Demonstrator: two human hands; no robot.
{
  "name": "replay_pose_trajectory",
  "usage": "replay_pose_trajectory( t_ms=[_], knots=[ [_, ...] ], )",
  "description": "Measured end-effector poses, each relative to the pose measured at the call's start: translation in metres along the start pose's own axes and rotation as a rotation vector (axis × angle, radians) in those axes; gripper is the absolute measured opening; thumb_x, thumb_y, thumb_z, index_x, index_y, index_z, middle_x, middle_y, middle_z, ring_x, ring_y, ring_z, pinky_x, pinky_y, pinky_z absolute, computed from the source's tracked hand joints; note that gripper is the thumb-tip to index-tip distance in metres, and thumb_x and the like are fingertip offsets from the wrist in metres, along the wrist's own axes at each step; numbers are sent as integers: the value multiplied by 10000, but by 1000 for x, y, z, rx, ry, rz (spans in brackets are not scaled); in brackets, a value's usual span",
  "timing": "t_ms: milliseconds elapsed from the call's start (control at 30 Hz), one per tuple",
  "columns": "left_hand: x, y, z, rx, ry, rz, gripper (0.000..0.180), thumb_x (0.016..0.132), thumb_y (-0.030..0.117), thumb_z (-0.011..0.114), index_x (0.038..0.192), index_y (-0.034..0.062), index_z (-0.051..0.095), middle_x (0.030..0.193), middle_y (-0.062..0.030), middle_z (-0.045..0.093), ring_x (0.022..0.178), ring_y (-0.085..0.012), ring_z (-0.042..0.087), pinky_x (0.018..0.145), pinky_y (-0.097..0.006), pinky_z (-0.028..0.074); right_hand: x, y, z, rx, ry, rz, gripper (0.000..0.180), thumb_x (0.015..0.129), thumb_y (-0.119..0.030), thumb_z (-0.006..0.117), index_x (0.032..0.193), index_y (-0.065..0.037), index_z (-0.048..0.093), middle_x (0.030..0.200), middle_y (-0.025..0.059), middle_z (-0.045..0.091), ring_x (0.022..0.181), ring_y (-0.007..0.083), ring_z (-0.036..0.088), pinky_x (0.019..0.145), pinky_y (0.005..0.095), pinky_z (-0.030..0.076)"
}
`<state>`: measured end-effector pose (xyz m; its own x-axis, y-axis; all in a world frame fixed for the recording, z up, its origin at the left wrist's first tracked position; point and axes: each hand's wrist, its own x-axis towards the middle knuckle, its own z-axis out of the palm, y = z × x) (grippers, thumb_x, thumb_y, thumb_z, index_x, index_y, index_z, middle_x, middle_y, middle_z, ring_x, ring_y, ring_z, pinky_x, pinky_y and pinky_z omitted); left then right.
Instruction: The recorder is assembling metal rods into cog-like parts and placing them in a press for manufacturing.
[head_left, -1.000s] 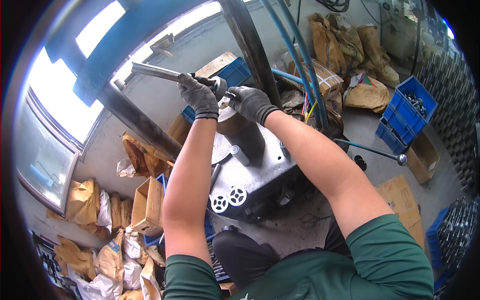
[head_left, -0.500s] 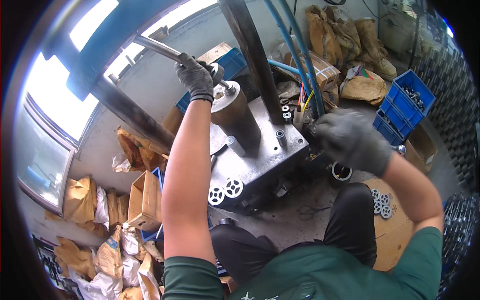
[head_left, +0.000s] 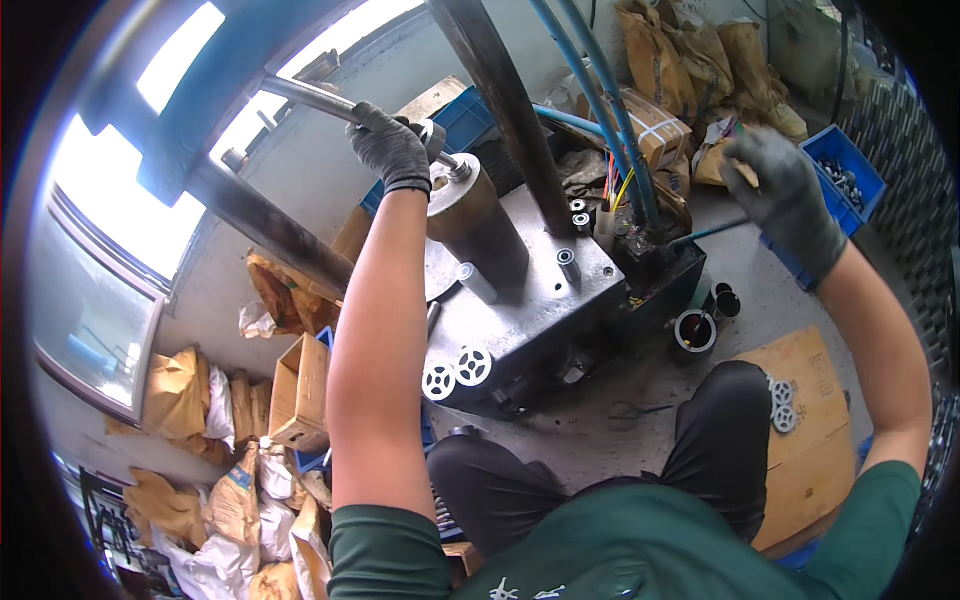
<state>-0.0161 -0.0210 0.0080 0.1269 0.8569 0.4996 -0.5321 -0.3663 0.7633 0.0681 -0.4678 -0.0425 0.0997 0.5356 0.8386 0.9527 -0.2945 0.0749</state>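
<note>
My left hand (head_left: 385, 150), in a dark grey glove, is closed around a slanting metal rod (head_left: 315, 98) below the blue press frame. A round metal ring (head_left: 434, 140) sits against its fingers. The rod's lower end points at the top of a thick steel cylinder (head_left: 478, 215) on a metal block (head_left: 535, 310). To the right my gloved right hand (head_left: 785, 190) is raised beside the end of a dark lever (head_left: 710, 232). Motion blurs its fingers, so whether it grips the lever is unclear. Two spoked metal discs (head_left: 457, 372) lie at the block's near edge.
Short metal sleeves (head_left: 568, 264) stand on the block. Blue bins of metal parts (head_left: 840, 185) are at the far right. Open cans (head_left: 695, 330) and scissors (head_left: 638, 411) lie on the floor. More spoked discs rest on cardboard (head_left: 815, 440). Paper sacks (head_left: 235, 500) crowd the left.
My right hand has moved right and away from me, leaving the lever and cans in plain sight. The left hand stays closed at the rod. The whole view has shifted slightly.
</note>
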Motion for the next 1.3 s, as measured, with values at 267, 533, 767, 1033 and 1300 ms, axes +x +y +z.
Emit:
replay_pose_trajectory(
  t_ms=[267, 533, 767, 1033, 1300],
  knots=[
    [6, -6, 5, 87, -14, 16, 531, 1050, 556, 535, 958, 33, 511, 599, -55, 551, 457, -163, 541, 408, -321, 453, 59, 63, 69, -120, 47, 216, 397, 960, -339, 715, 1283, -110, 679, 1029, 162, 731, 943, 319, 724, 850, 418, 587],
    [11, 5, 16, 150, -151, -59, 434, 1063, 473, 558, 973, 52, 507, 618, -56, 554, 456, -167, 554, 385, -327, 484, 65, 59, 64, -165, -171, 396, 312, 967, -252, 680, 1234, -92, 706, 1107, 175, 729, 1014, 337, 716, 911, 427, 574],
    [5, 10, 32, 248, -327, -88, 491, 1062, 540, 537, 982, 57, 496, 634, -61, 573, 496, -158, 599, 399, -329, 538, 49, 46, 41, -102, -159, 337, 135, 933, -157, 630, 970, -37, 680, 953, 190, 710, 949, 369, 696, 875, 474, 555],
    [12, 10, 19, 219, -305, -93, 479, 1073, 521, 518, 1002, 49, 495, 670, -69, 595, 508, -165, 616, 416, -329, 556, 2, 11, 4, 26, -209, 295, 118, 912, -113, 656, 1003, -37, 667, 953, 195, 696, 902, 392, 690, 808, 459, 562],
    [14, 6, 20, 254, -308, -57, 516, 1073, 546, 492, 1045, 32, 526, 664, -70, 606, 513, -159, 617, 412, -321, 537, -59, -31, -47, 177, -946, 227, 241, 842, -136, 650, 1036, -28, 744, 919, 184, 713, 883, 391, 695, 821, 459, 570]
  ],
)
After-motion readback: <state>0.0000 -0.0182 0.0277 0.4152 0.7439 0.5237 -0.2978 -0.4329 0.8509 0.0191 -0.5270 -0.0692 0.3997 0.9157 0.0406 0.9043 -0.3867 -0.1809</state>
